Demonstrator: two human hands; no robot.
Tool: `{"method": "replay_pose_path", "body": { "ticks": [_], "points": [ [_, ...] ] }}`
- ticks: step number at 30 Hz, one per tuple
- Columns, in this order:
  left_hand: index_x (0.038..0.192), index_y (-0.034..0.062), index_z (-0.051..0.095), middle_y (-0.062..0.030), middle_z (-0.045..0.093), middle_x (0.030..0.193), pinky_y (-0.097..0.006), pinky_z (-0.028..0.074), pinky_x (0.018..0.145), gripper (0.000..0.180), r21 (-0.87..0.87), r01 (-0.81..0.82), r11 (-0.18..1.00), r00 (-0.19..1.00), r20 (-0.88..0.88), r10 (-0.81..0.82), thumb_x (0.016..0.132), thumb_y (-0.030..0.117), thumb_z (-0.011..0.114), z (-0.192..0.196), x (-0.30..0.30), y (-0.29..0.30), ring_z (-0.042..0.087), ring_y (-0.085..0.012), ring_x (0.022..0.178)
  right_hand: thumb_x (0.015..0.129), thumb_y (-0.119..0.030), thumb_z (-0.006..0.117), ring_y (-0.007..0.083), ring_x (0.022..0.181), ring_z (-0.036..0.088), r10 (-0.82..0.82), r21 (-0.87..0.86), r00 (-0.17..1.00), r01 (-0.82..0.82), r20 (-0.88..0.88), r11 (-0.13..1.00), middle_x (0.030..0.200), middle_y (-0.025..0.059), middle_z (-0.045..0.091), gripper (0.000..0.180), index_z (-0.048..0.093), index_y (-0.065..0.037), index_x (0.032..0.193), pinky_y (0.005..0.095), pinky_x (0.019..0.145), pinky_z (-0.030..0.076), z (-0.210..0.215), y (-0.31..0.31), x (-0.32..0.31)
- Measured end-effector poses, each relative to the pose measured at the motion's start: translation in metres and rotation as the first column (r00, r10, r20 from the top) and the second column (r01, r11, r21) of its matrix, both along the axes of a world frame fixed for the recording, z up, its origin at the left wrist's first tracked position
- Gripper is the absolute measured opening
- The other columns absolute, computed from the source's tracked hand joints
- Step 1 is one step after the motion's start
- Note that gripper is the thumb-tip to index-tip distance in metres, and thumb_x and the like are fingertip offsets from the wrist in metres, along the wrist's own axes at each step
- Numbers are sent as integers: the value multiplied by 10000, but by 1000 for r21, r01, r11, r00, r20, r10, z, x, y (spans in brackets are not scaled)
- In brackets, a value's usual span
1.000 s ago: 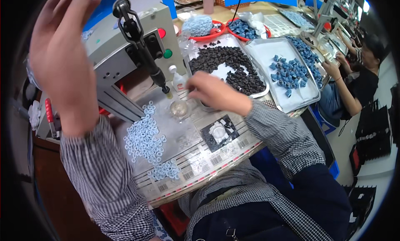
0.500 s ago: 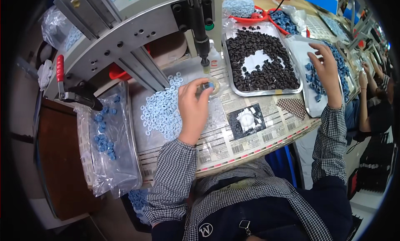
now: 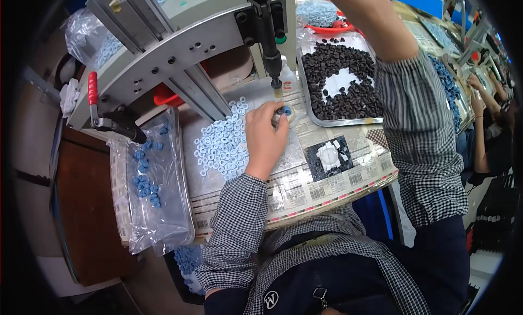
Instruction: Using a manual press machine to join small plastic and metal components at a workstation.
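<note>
My left hand (image 3: pixel 266 138) is at the small round fixture under the press, thumb and forefinger curled together in a pinch. What lies between the fingertips is too small to make out. A small blue part (image 3: pixel 287 110) sits at the fixture, touching or very near the fingertips. Straight above hangs the black press rod (image 3: pixel 272 64) with a pale tip, apart from the part. My right forearm (image 3: pixel 381 29) reaches up past the top edge, and the hand itself is cut off. Left of my left hand lies a heap of light blue rings (image 3: pixel 220 146).
A metal tray (image 3: pixel 340 122) of dark brown pieces stands right of the press. A black square pad (image 3: pixel 313 170) with white bits lies in front. At left are a plastic-lined tray (image 3: pixel 188 206) with blue parts and a red-handled clamp (image 3: pixel 92 91). Other people work at far right.
My right hand has risen from the blue parts at the right to beyond the top edge. The left hand stays at the fixture, where the blue part now shows. The whole view has shifted slightly.
</note>
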State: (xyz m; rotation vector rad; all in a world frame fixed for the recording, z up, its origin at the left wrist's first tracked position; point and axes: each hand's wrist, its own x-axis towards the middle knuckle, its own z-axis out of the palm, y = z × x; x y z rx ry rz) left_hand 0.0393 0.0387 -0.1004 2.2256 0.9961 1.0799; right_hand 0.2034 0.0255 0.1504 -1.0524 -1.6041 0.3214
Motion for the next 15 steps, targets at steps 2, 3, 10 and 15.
{"method": "replay_pose_path", "body": {
  "ticks": [2,3,10,15],
  "points": [
    [1142,59,675,-120,681,1060,-380,447,913,295,-38,-7,999,1000,-11,7,857,135,682,-1,-2,-1,550,-277,1017,970,-395,653,154,961,610,194,-167,964,-225,-180,960,1106,126,628,580,533,62,1306,300,858,522,18,34,11],
    [1142,48,670,-132,677,1049,-384,449,910,298,-41,-17,999,1000,-27,16,858,140,682,-2,-3,-1,554,-285,1015,962,-382,667,157,964,608,275,-194,934,-320,-229,927,1124,139,625,594,518,66,1321,302,865,520,20,49,7],
    [1237,56,606,-129,664,993,-450,422,899,415,-26,-85,996,996,-9,85,849,185,676,-13,-6,1,560,-315,1007,884,-194,726,171,954,638,335,363,933,-359,129,860,1034,111,666,426,587,48,1207,298,856,517,4,-35,-40],
    [1295,50,552,-157,663,1078,-479,428,901,512,-162,-42,986,989,-144,19,862,299,660,13,-6,-4,560,-365,1046,785,-160,809,262,1063,624,215,419,885,-395,413,818,1022,114,682,406,650,14,1115,431,969,434,-56,-71,-47]
  ]
}}
